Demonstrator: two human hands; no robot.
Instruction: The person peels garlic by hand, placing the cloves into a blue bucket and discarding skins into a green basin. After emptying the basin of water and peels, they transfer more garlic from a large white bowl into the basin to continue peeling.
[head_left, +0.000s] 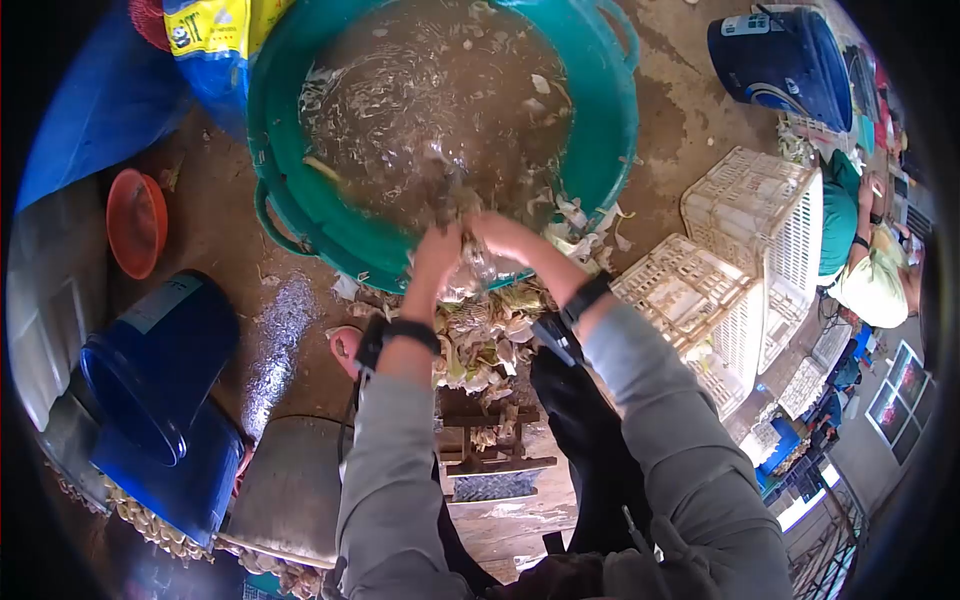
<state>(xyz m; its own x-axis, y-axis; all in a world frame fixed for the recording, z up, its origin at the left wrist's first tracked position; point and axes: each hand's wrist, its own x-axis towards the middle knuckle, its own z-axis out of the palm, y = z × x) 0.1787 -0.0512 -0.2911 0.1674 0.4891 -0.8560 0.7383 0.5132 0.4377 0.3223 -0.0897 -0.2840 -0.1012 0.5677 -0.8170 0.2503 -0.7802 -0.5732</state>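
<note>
A wide green tub holds murky brown water with foam, ripples and pale scraps afloat. My left hand and my right hand come together over its near rim, where the water splashes. Both look closed around something wet and brownish between them, blurred and partly hidden by the fingers. Below them, pale leafy scraps are heaped on the ground against the tub. More scraps cling to the rim beside my right hand. Dark bands circle both my wrists.
White plastic crates stand to the right, with a co-worker in a green top beyond. At left are an orange-red bowl, blue bins and a grey bin. Another blue bucket lies at upper right.
</note>
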